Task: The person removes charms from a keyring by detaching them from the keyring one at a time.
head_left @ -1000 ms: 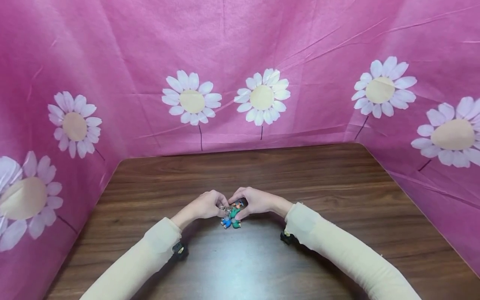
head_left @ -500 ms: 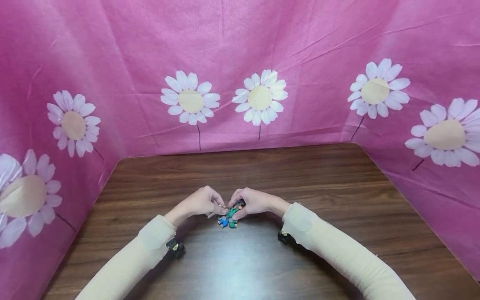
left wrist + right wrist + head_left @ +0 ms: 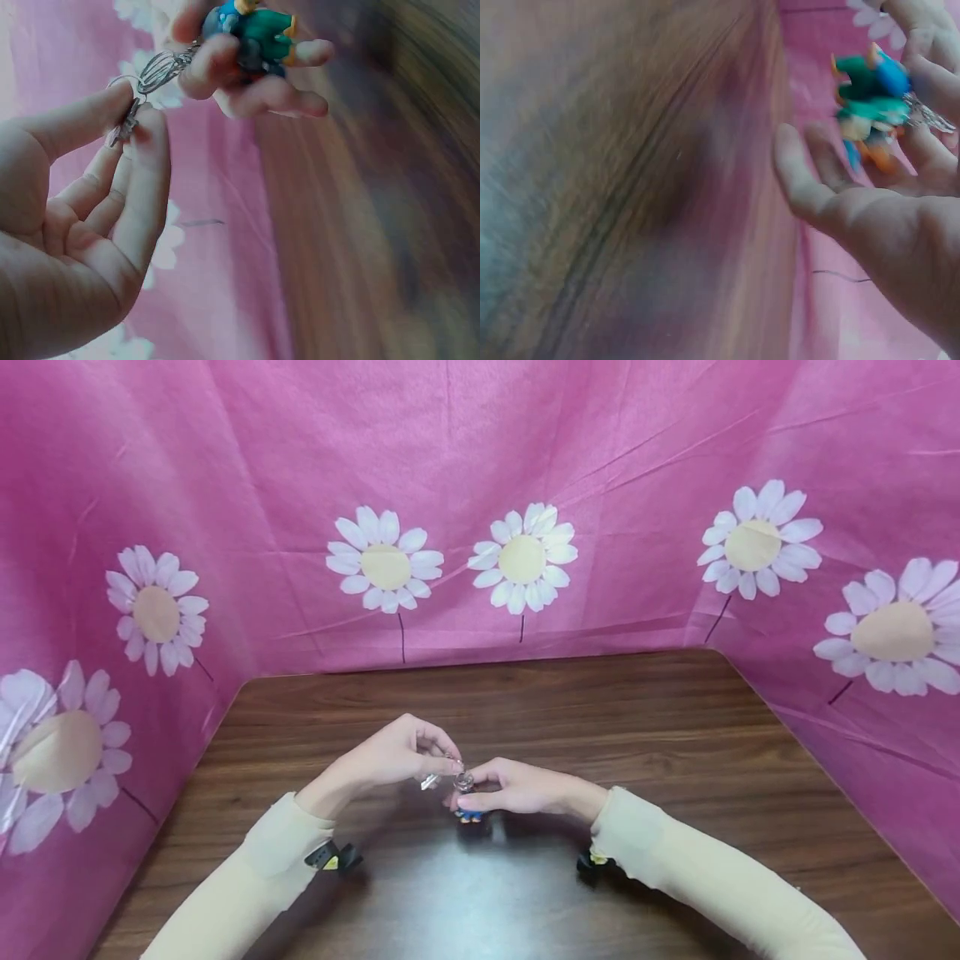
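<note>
My left hand (image 3: 393, 753) pinches a small silver key (image 3: 127, 124) between thumb and fingertips, at a thin ring; part of the key (image 3: 429, 782) shows below that hand in the head view. The thin ring links to a bunch of metal split rings (image 3: 166, 69). My right hand (image 3: 521, 787) holds the bunch of small figure keychains (image 3: 874, 90), green, blue and orange, hanging from these rings. A blue figure (image 3: 470, 816) shows under the right hand, and the rings (image 3: 464, 781) sit above its fingers. Both hands are raised above the table, close together.
A brown wood-grain table (image 3: 600, 718) lies beneath the hands. Pink cloth (image 3: 450, 435) with white daisies stands around its back and sides. Black wrist cameras (image 3: 333, 857) hang under the cream sleeves (image 3: 697, 860).
The hands were close over the keychains; the left has moved up and left, drawing the key away from the figures. My right hand has turned and shifted, now covering most figures.
</note>
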Action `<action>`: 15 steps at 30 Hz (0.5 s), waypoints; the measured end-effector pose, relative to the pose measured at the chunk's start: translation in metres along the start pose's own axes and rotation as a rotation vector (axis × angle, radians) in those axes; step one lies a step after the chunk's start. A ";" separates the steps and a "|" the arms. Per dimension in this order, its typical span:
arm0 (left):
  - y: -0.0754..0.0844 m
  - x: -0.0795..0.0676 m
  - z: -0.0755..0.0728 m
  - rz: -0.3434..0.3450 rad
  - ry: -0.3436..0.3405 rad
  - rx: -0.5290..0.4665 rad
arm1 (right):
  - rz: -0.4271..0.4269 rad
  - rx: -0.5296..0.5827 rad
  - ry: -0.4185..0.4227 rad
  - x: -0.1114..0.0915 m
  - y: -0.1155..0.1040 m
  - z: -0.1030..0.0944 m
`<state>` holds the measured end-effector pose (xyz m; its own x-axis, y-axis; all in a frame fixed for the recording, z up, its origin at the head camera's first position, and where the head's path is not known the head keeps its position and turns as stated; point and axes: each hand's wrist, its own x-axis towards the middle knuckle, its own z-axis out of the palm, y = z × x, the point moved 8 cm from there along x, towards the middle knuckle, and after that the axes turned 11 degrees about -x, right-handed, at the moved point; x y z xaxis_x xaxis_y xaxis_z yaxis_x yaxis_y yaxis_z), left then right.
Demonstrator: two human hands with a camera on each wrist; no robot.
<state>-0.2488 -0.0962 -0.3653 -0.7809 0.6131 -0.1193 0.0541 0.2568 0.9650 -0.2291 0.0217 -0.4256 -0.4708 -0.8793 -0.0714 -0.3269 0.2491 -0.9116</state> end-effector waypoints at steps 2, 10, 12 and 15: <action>0.011 -0.008 0.004 0.016 -0.004 -0.018 | -0.009 0.057 0.022 -0.009 -0.008 -0.002; 0.042 -0.029 0.021 0.080 -0.081 -0.104 | -0.005 0.056 0.081 -0.041 -0.049 -0.023; 0.046 -0.031 0.025 0.096 -0.104 -0.132 | -0.019 0.077 0.074 -0.045 -0.059 -0.027; 0.052 -0.032 0.029 0.135 -0.122 -0.131 | -0.042 0.099 0.055 -0.049 -0.069 -0.028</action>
<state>-0.2031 -0.0814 -0.3184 -0.6905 0.7233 -0.0063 0.0659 0.0715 0.9953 -0.2069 0.0587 -0.3474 -0.5038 -0.8637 -0.0119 -0.2664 0.1685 -0.9490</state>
